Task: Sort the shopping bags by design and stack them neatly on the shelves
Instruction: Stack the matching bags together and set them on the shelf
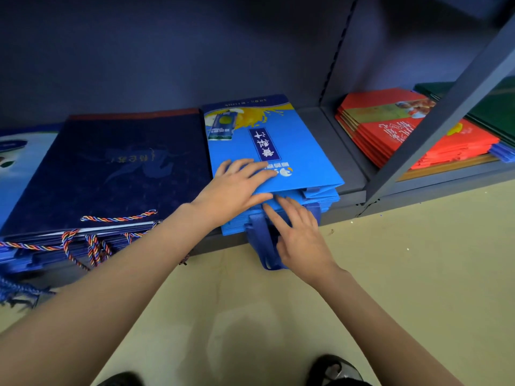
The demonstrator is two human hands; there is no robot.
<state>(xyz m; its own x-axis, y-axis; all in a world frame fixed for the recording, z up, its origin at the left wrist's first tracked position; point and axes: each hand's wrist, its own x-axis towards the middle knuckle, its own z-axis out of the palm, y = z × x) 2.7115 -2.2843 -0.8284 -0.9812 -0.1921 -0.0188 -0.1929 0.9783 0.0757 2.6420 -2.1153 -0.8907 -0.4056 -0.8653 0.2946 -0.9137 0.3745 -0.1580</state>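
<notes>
We are working at the lowest shelf [354,188], and the sort appears well advanced. Four designs are lying in separate stacks: navy bags [111,174] with twisted cord handles on the left, blue bags [278,151] in the middle, red bags [412,135] in the next bay, and green bags [498,112] behind the upright. A pale bag [16,162] is showing at the far left edge. We judge that what remains is squaring the blue stack; whether more loose bags are waiting elsewhere cannot be told.

The blue bags are lying flat on the shelf, open ends toward us, with dark blue strap handles [262,246] hanging over the shelf edge. Our left hand [237,188] is resting flat on the top bag near its front edge, fingers straight and spread, gripping nothing. Our right hand [298,232] is reaching at the front of the stack, fingers extended, tips touching the layered edges just under the top bag, with the straps beneath the palm.
</notes>
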